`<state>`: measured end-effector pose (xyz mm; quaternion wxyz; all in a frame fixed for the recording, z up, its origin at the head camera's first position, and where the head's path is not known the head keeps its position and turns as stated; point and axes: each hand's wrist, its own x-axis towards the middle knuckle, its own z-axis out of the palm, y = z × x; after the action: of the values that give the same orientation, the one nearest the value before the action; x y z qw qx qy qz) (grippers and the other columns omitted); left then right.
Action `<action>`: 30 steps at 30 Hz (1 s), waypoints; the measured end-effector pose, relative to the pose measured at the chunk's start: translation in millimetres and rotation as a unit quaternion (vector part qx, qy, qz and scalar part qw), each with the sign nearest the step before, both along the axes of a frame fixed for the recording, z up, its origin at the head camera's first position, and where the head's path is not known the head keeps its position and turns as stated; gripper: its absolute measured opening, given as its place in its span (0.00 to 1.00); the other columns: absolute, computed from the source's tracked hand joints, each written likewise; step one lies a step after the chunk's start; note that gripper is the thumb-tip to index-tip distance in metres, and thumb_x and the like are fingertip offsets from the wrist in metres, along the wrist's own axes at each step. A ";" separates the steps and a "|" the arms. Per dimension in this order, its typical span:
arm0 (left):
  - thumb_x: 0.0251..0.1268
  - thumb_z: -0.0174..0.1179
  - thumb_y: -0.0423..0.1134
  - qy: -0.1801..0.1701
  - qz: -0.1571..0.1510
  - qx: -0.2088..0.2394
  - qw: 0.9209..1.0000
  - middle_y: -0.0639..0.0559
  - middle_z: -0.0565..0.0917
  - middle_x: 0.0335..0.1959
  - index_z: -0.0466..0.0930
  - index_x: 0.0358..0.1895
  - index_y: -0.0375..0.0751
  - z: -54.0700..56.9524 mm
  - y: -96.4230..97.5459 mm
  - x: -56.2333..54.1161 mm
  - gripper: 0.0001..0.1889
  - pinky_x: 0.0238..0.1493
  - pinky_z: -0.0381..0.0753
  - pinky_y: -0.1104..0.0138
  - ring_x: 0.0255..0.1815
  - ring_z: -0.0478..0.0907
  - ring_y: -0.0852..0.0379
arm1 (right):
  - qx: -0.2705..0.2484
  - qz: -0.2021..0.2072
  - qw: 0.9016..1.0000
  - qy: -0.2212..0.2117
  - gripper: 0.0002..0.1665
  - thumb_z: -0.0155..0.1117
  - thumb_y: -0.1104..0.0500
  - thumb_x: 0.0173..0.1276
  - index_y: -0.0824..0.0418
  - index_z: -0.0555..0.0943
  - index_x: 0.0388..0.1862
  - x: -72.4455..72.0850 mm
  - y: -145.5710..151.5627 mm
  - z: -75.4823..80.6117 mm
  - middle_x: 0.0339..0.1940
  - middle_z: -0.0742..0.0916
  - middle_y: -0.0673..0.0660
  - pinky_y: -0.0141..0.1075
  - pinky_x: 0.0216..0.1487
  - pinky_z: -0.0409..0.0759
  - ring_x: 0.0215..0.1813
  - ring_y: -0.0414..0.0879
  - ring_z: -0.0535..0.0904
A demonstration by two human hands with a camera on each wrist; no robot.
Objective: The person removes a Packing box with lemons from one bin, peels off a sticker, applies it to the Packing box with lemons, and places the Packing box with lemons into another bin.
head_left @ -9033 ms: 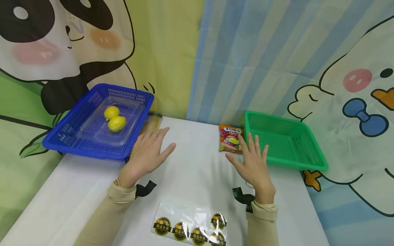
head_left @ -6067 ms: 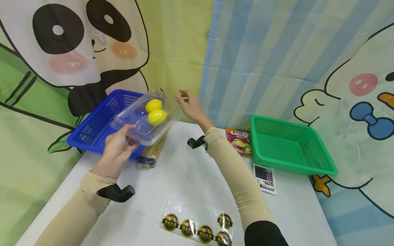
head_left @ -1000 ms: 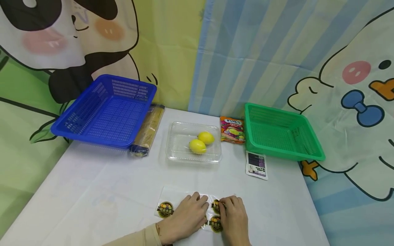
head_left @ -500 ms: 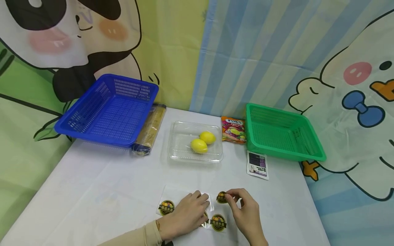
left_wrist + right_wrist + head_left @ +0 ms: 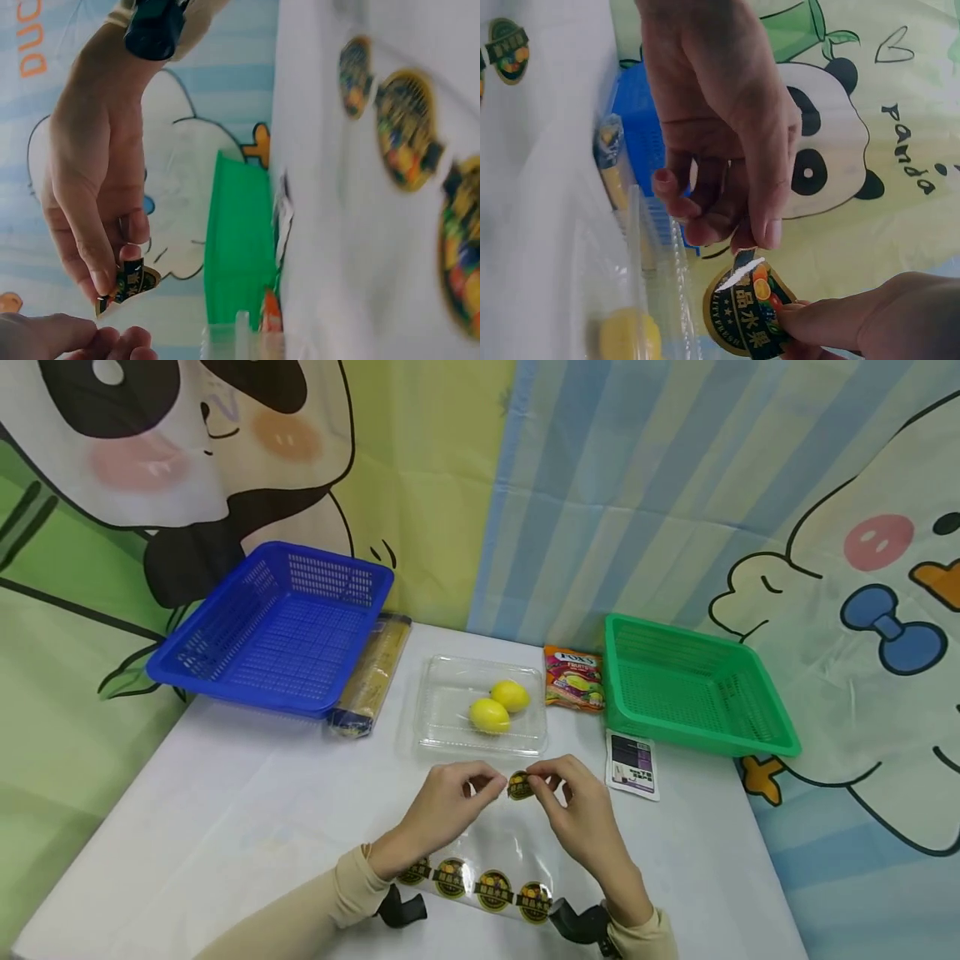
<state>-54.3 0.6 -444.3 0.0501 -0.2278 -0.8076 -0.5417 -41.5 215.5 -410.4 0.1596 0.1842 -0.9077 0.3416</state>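
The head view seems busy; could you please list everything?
Table: 1, white, beneath everything
Blue basket: 1, blue, table's left
Pack: 1, yellow, right of blue basket
Box: 1, clear, table's middle
Lemons: 2, yellow, in box
Green basket: 1, green, table's right
Bag: 1, orange, left of green basket
Packet: 1, white, purple, before green basket
Sheet: 1, clear, table's front
Sheet stickers: 4 visible, black and gold, on sheet
Loose sticker: 1, black and gold, above sheet
Backdrop: count unclear, multicoloured, behind table
Sleeves: 2, beige, bottom of view
Cameras: 2, black, at sleeves' ends
Right hand: 1, bare, pinching loose sticker
Left hand: 1, bare, at loose sticker's edge
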 end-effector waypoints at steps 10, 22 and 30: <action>0.75 0.65 0.51 -0.066 0.028 0.021 0.997 0.60 0.89 0.37 0.87 0.46 0.51 15.3 -9.8 -36.9 0.09 0.41 0.84 0.66 0.37 0.84 0.64 | -0.030 0.005 1.000 0.005 0.05 0.72 0.63 0.71 0.57 0.89 0.44 -43.3 -20.7 12.5 0.37 0.88 0.51 0.33 0.32 0.75 0.35 0.40 0.79; 0.79 0.61 0.43 -0.075 0.044 0.005 0.996 0.47 0.89 0.32 0.86 0.43 0.41 18.2 -11.4 -78.6 0.10 0.33 0.81 0.65 0.32 0.86 0.52 | -0.036 -0.019 0.998 -0.057 0.14 0.70 0.59 0.73 0.62 0.86 0.55 -84.5 -25.7 4.5 0.43 0.90 0.58 0.37 0.38 0.79 0.40 0.48 0.85; 0.79 0.60 0.41 -0.085 0.062 -0.056 0.993 0.49 0.87 0.29 0.86 0.44 0.39 26.3 -17.6 -106.4 0.10 0.26 0.74 0.65 0.28 0.82 0.50 | -0.126 -0.025 0.978 -0.164 0.09 0.69 0.57 0.75 0.61 0.89 0.46 -117.1 -24.1 0.4 0.40 0.90 0.59 0.33 0.38 0.79 0.38 0.49 0.84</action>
<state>-160.7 -17.1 -418.0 0.0024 -0.1326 -0.8504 -0.5091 -158.7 191.5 -410.0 0.0391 0.0811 -0.8757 0.4745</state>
